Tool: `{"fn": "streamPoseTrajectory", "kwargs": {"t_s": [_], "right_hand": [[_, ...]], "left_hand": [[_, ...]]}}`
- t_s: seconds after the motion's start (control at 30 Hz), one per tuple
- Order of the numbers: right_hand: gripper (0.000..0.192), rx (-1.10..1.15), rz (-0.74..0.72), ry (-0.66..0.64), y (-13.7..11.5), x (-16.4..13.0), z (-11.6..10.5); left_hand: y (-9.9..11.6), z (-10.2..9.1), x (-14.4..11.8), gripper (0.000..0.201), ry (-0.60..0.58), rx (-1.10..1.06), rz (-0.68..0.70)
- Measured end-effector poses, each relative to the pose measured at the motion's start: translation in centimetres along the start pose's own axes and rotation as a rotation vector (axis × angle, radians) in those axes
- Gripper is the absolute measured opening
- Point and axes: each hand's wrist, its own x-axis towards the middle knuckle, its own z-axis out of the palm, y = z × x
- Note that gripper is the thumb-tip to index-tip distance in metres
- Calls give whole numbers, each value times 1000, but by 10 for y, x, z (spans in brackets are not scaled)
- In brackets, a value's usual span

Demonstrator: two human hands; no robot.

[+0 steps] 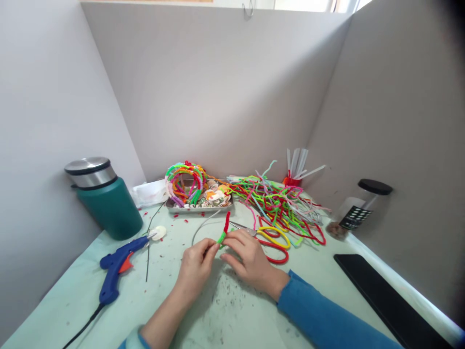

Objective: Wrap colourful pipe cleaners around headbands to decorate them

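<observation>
A short pipe cleaner [227,223], red at its upper end and green lower down, stands up between my hands over the table. My left hand [198,261] pinches its green lower part between thumb and forefinger. On the other side, my right hand [247,257] has its fingertips against the green part, with the thumb held apart below. Scissors [274,237] with red and yellow handles lie just beyond my right hand; a second red handle loop shows beside them. A thin grey strand [203,225] curves across the table behind my left hand.
A metal tray [196,210] carries buttons and coiled colourful rings [185,182]. Right of it spreads a pipe cleaner pile [276,198], with white sticks [298,162] behind. A blue glue gun [119,266], green flask [109,208], jar [354,213] and black strip [388,300] flank the work area.
</observation>
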Motion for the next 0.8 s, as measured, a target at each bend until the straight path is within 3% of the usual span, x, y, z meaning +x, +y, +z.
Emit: {"fn": "streamPoseTrajectory", "kwargs": {"t_s": [0.17,0.33,0.53,0.8], "right_hand": [[10,-26,-28,-63,5,1,5],[13,-60,69,11,8,-1,6],[18,-65,52,-83,2,-5,2],[18,-77,-4,-51,0,-5,0]], "left_hand": [[3,-2,0,26,-57,-80,-11],[3,-2,1,23,-53,-80,18],[0,0,0,24,-34,2,19],[-3,1,-2,22,27,176,182]]}}
